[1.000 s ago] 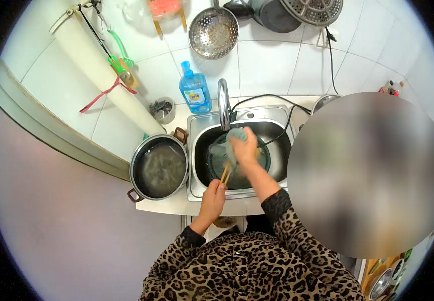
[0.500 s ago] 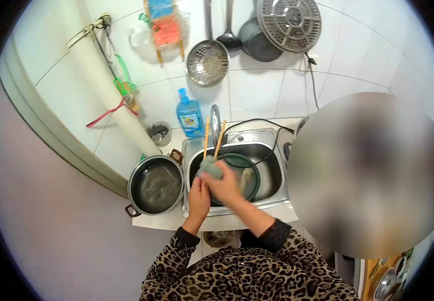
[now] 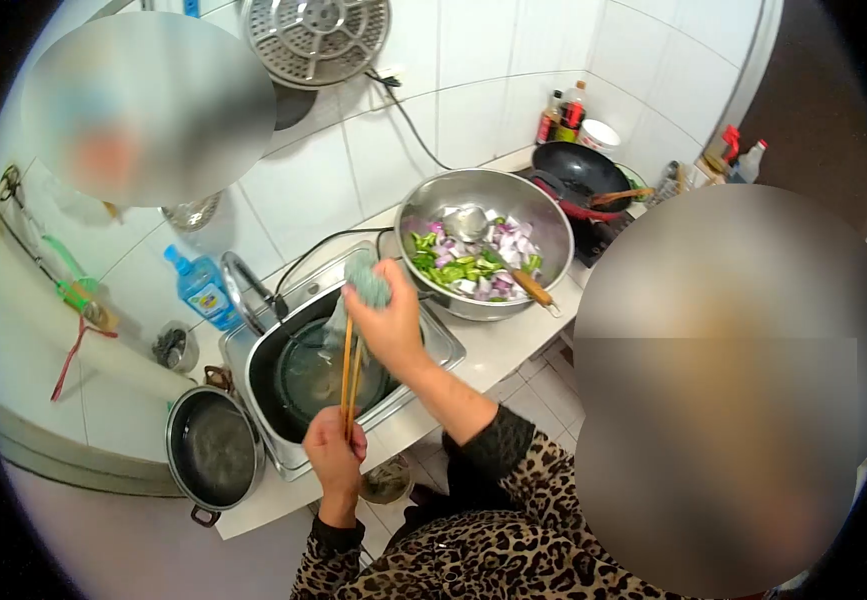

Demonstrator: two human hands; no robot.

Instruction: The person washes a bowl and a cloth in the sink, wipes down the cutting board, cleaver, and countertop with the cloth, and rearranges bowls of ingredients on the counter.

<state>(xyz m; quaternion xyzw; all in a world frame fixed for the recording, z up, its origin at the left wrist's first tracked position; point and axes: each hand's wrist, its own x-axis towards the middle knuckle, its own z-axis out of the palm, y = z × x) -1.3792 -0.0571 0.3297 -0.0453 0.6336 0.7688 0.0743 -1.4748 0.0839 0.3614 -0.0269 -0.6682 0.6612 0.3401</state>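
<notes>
Beside a rectangular stainless-steel sink (image 3: 441, 345), a wide silvery bowl (image 3: 553, 230) holds chopped purple onion (image 3: 513, 243), green pepper (image 3: 461, 271) and a ladle (image 3: 466, 224). Within the sink sits a round dark-green basin (image 3: 291, 388); a dark round pot (image 3: 172, 440) holds cloudy liquid (image 3: 215, 450). The left hand (image 3: 334, 452) grips slim brown chopsticks (image 3: 347, 370) low; apart from it, the right hand (image 3: 390, 325) clutches grey-green cloth (image 3: 369, 288) at their tops, above the sink.

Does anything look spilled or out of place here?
I see no obvious spill, and the chopsticks show no visible damage. One mild oddity: a black cord loops beside the tap, behind the sink; if electrical, that seems oddly close to water.
</notes>
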